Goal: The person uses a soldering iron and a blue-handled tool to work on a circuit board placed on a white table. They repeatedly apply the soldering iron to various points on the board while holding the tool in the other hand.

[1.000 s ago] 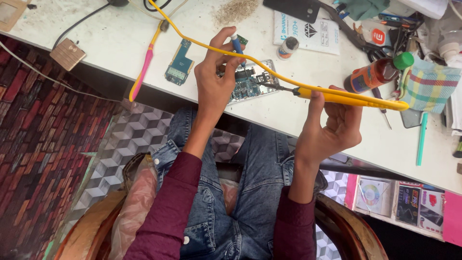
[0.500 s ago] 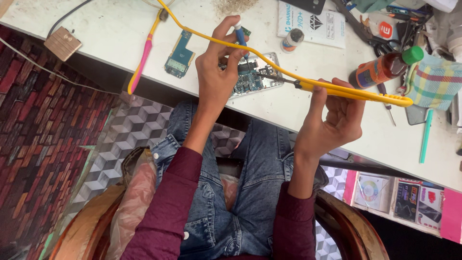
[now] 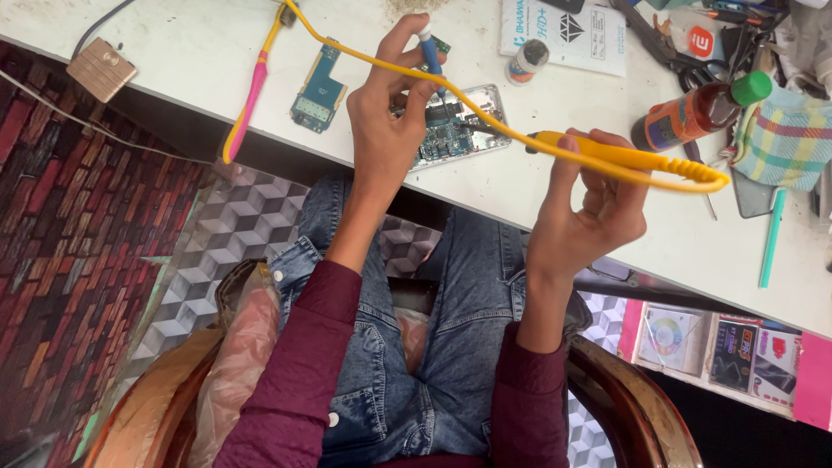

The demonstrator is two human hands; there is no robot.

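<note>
My right hand [image 3: 591, 208] grips a yellow soldering iron [image 3: 633, 158] by its handle, its dark tip resting on an opened phone circuit board [image 3: 451, 130] on the white table [image 3: 173, 61]. The iron's yellow cord [image 3: 364, 50] loops across the table and over my left hand. My left hand [image 3: 386, 121] pinches a thin blue-handled tool [image 3: 431, 54] upright over the same board.
A loose blue circuit board [image 3: 319, 87] and a pink-handled brush [image 3: 247, 104] lie left of the phone. A small bottle [image 3: 527, 61], a booklet [image 3: 563, 30], an orange bottle with a green cap [image 3: 702, 108], a checked cloth [image 3: 789, 139] and a teal pen [image 3: 771, 238] sit right.
The view has shifted slightly. Both hands stay over the phone board; my left hand has raised the blue tool a little, and the soldering iron tip remains at the board.
</note>
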